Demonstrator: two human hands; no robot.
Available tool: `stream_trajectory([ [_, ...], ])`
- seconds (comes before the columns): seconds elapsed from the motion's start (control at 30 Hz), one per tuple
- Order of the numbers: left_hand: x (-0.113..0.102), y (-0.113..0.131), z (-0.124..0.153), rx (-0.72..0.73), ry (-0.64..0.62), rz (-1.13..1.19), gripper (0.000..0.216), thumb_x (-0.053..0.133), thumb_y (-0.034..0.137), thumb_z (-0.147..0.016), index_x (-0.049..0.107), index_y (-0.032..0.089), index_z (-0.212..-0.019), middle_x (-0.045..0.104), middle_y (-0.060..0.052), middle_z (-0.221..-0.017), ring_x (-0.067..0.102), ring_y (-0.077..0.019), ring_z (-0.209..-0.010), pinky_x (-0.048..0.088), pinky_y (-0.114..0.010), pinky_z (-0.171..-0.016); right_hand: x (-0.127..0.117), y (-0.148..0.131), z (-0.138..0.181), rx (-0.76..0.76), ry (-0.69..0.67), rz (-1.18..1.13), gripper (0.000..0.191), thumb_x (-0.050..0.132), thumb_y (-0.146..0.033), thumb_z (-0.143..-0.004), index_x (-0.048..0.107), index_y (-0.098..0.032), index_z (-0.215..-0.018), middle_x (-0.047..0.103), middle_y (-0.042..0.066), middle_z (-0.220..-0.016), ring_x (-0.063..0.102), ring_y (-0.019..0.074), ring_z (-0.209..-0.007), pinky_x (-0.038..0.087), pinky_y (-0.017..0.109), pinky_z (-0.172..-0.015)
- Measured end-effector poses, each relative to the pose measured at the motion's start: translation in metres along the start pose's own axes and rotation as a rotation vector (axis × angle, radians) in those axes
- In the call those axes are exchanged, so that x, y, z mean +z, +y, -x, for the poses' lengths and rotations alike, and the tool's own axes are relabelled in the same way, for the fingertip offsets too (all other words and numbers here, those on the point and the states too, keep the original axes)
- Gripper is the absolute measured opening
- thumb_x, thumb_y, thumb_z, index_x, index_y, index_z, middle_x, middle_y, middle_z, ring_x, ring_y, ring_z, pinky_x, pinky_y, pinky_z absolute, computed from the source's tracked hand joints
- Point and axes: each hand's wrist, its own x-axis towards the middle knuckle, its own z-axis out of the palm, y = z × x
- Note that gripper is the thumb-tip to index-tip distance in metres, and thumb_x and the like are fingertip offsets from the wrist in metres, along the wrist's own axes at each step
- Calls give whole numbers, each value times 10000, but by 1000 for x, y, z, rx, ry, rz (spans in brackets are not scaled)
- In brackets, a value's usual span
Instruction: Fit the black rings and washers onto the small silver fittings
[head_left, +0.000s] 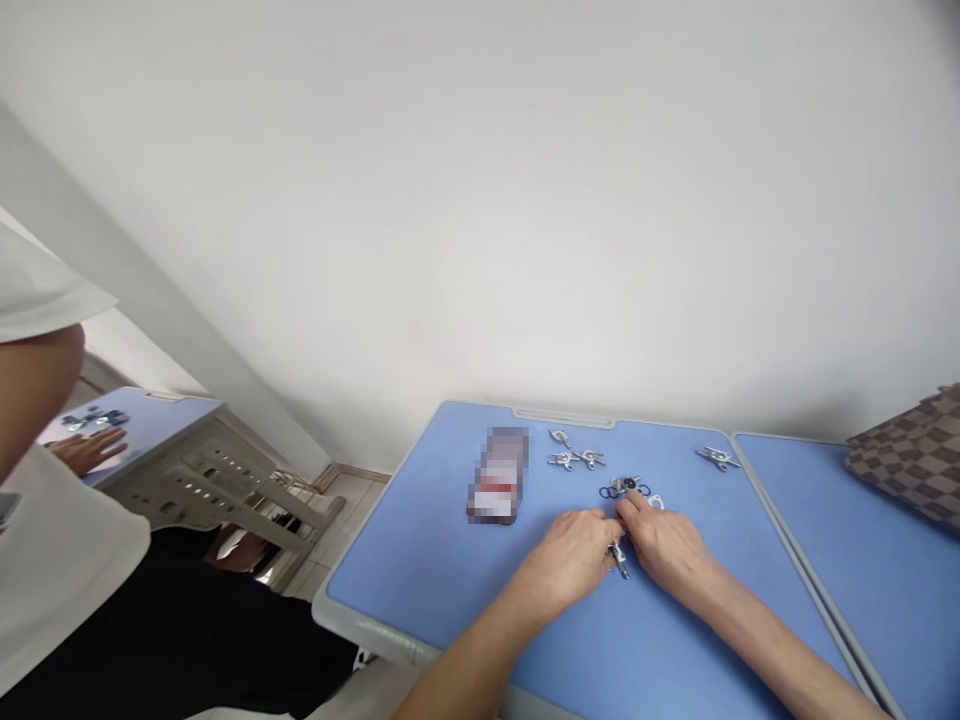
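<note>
In the head view, a metal piece (pixel 619 563) is gripped by the left hand (pixel 571 556) at its three o'clock, loose parts (pixel 628 484) are seen at the piece's twelve o'clock, and the grip of the curled right hand (pixel 664 540) cannot be determined.

Left hand (pixel 571 555) and right hand (pixel 666 543) close together, fingers (pixel 631 507) bent, backs upward; bare forearms (pixel 487 645) angled inward from below.

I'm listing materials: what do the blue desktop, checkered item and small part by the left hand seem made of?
Blue desktop: probably matte plastic, smooth and evenly colored. Checkered item: perhaps matte coated fabric or leather; repeating print. Small part: likely polished metal, given silvery glints.
</note>
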Motion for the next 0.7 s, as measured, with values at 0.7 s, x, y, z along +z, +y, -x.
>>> stream_trajectory([
  [0.7, 7, -4, 1, 49, 11, -22, 127, 538, 188, -827, 642, 178, -900, 642, -37, -888, 619, -199, -791, 430, -278, -692, -22, 4, 5, 116, -63, -919, 272, 392, -410, -902, 530, -209, -780, 594, 6, -684, 517, 158, -612, 408, 269, -579],
])
